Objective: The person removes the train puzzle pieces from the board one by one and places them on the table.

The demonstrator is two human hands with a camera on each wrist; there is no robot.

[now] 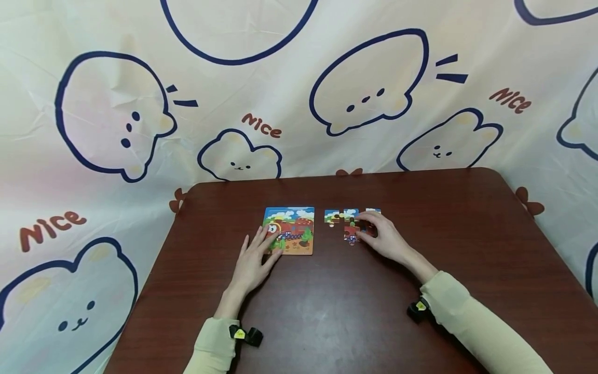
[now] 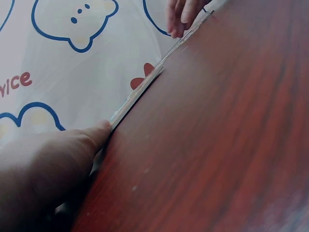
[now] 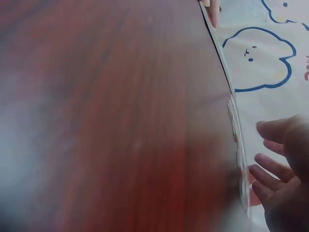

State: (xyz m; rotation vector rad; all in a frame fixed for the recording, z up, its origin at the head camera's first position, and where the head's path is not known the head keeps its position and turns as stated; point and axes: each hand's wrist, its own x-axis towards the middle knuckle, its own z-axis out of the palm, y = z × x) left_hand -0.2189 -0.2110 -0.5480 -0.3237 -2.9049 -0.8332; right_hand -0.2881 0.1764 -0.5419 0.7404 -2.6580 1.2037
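A square picture board [image 1: 299, 228] with a red train, green plants and a blue sky lies on the table. My left hand [image 1: 252, 262] rests on its left side with fingers spread, its thumb low on the picture. To the right of the board are several jigsaw pieces, among them a sky piece [image 1: 331, 215], another with cloud [image 1: 350, 213] and a red one [image 1: 351, 232]. Over the right-hand pieces is my right hand [image 1: 385, 239], its thumb and fingers apart at the pieces' edges. It partly covers the pieces at the far right. Nothing shows between the fingers of the right hand [image 3: 285, 169] in the right wrist view.
The dark brown wooden table [image 1: 322, 311] has rounded far corners. Behind and beside it hangs a pale cloth [image 1: 289, 93] printed with blue-outlined bears and the word "Nice". Each wrist wears a small black camera, such as the left camera [image 1: 252, 336].
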